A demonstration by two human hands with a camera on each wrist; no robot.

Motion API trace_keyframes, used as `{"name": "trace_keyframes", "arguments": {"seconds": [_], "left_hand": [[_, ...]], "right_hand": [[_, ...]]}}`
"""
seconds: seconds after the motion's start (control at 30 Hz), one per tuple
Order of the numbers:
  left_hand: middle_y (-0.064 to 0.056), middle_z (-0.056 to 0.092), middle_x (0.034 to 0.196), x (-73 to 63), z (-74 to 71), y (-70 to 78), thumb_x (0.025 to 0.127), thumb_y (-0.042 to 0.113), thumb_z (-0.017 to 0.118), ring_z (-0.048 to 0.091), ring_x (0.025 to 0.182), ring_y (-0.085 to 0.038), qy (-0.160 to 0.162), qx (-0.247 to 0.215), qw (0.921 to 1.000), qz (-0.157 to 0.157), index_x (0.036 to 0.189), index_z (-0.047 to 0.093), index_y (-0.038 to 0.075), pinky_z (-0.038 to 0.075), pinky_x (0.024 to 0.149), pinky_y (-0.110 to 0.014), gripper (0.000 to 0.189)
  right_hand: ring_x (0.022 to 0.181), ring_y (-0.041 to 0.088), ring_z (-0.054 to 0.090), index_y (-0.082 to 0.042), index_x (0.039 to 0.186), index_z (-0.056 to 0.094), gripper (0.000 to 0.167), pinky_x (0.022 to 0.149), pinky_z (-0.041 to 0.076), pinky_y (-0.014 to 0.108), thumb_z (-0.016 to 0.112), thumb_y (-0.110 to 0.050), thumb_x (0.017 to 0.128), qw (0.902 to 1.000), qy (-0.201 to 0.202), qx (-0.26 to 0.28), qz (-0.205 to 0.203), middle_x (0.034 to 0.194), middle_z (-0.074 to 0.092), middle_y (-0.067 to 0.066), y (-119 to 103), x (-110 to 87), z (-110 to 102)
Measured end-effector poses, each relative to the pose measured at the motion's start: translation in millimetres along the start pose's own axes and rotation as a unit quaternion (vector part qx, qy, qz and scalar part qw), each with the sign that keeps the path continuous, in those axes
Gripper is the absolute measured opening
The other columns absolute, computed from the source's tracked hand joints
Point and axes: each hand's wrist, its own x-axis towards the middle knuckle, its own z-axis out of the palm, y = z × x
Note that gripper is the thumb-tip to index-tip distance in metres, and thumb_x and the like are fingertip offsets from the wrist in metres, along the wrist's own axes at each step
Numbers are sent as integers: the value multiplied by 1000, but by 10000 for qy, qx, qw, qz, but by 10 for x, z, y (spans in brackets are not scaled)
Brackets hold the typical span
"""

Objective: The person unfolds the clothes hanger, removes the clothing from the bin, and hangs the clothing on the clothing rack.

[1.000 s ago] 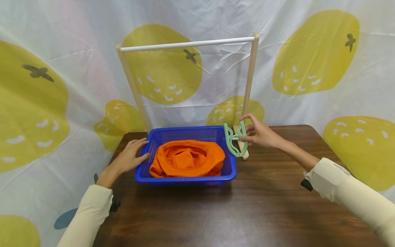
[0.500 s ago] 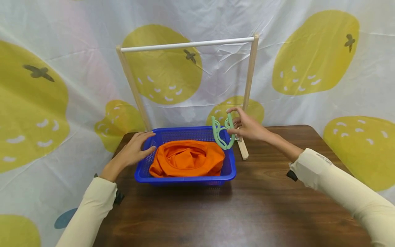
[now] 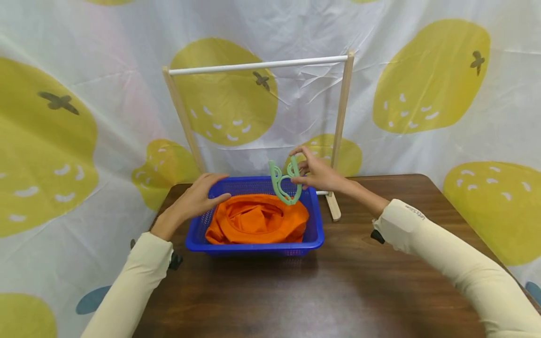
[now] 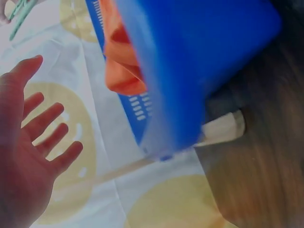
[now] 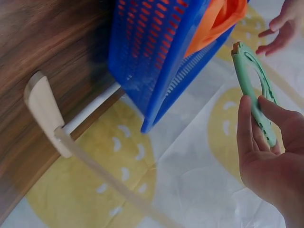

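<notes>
Head view: pinched along one side by the right hand (image 3: 316, 172), the curved green plastic hanger (image 3: 277, 187) above the blue perforated plastic basket (image 3: 253, 247) could twist loose, the left hand (image 3: 197, 199) being empty, fingers apart.

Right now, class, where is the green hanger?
In the head view, the green hanger is just right of centre, pinched in the right hand, and seen over the back right part of the blue basket.

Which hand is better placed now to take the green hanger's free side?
Probably the left hand: it is open, holds nothing and points toward the green hanger, while the right hand pinches the other side.
</notes>
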Motion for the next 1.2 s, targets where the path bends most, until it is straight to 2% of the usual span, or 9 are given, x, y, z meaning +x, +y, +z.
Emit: {"name": "trace_keyframes", "arguments": {"seconds": [0.13,0.3,0.5,0.63,0.8,1.03,1.2], "left_hand": [[-15,54,151,75,-1,73,101,40,69,44,141,-35,-69,-45,10000,2,153,50,8,33,118,-56,64],[-14,56,149,182,-5,128,100,39,70,46,140,-34,12,-113,9997,214,154,50,9,34,118,-55,64],[-16,64,138,287,-23,231,97,33,76,52,133,-36,259,-253,9981,508,153,51,8,37,115,-55,66],[-13,69,127,326,-21,306,98,34,74,55,129,-34,239,-410,9977,491,155,48,12,39,114,-55,67],[-11,72,120,365,-14,345,99,28,73,59,126,-33,253,-619,9964,524,158,45,15,43,111,-55,66],[-13,73,116,401,-7,399,97,17,76,68,113,-31,386,-792,9940,641,151,52,11,50,104,-55,60],[-11,74,112,427,17,401,97,16,75,71,106,-31,528,-828,9922,774,142,59,9,53,100,-54,48]], "right_hand": [[70,38,68,-6,140,33,64,56,58,35,73,7,93,10000,-65,46,-47,80,68,23,-59,74,86],[66,45,65,-4,141,32,65,54,57,34,73,7,92,9998,-104,-73,-150,72,64,19,-128,162,168],[69,41,66,-7,141,33,64,56,60,36,73,6,93,9998,-158,-95,-103,72,62,15,-166,272,267],[71,38,68,-11,142,32,64,58,60,37,72,4,95,9997,-238,23,-19,74,63,15,-178,321,336],[68,31,69,-9,139,33,62,57,59,38,73,6,93,9994,-278,64,-177,76,67,17,-218,349,400],[66,38,69,-7,137,34,62,56,58,37,74,7,92,9987,-331,-10,-390,73,67,18,-232,334,446],[64,32,69,-9,138,34,62,57,57,35,75,4,93,9985,-367,-96,-393,74,69,16,-228,336,464]]}}
